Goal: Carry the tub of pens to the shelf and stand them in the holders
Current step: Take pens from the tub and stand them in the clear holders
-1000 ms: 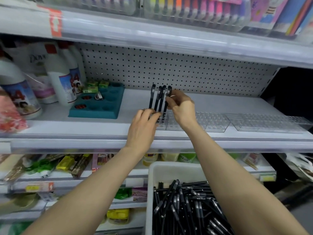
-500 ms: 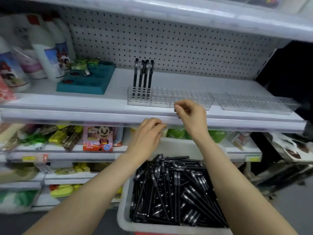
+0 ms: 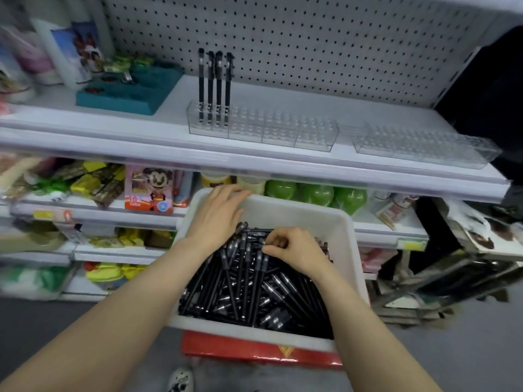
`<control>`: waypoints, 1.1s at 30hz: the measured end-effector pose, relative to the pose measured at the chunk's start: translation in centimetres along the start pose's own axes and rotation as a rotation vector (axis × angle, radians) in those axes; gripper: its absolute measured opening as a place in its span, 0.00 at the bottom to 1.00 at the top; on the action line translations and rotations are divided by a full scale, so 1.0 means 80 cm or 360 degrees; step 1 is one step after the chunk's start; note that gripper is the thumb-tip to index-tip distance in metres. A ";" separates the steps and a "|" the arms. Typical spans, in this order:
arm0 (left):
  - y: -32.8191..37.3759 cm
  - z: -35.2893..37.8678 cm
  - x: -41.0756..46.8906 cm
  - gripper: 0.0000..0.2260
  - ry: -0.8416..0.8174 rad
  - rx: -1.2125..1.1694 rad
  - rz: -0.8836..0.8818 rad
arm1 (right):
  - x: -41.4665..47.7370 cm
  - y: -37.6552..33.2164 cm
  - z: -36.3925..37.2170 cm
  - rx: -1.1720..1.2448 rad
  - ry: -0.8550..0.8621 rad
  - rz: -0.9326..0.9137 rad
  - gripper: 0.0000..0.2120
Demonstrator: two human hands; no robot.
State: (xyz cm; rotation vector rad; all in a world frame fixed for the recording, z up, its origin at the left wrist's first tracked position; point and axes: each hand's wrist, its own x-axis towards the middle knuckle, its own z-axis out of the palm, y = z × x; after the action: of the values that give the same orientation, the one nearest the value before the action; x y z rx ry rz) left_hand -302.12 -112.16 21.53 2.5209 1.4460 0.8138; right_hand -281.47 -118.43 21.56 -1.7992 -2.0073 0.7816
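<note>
The white tub [image 3: 297, 212] at six o'clock holds a loose heap of black pens [image 3: 243, 290]. Four upright pens [image 3: 218, 89] stand in the clear holder [image 3: 283, 131] at twelve o'clock.

Facing you, a white perforated metal back panel [image 3: 311, 38] rises behind the white metal shelf [image 3: 311, 94]; lower white shelves [image 3: 113, 219] packed with colourful packaged goods [image 3: 93, 182] sit beneath, above a grey floor [image 3: 467, 363].

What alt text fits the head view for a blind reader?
Two hands reach into a white tub of loose black pens: the right hand pinches pens in the pile, the left hand lies open by the far rim. On the shelf above, four pens stand upright at the left end of a clear holder; a second holder beside it has none.
</note>
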 end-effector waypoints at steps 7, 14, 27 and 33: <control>0.005 0.002 -0.004 0.19 0.0016 0.0000 -0.0005 | 0.001 0.001 0.001 0.0041 0.0105 0.0002 0.03; 0.023 -0.004 -0.006 0.21 -0.0076 -0.0043 0.0181 | 0.008 -0.017 -0.035 0.0945 0.0595 0.0117 0.06; 0.014 -0.028 0.024 0.11 0.0035 -0.0253 0.0068 | 0.054 -0.081 -0.059 0.1465 0.0646 -0.0004 0.05; -0.013 -0.098 0.087 0.14 0.0420 -0.0176 0.0076 | 0.109 -0.145 -0.152 0.1310 0.0913 -0.0239 0.03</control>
State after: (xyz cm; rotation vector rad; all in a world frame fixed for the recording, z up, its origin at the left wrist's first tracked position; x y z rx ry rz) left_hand -304.12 -106.98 30.48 2.4470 1.3700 1.2393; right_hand -284.93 -108.29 37.19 -1.1818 -1.1736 0.7678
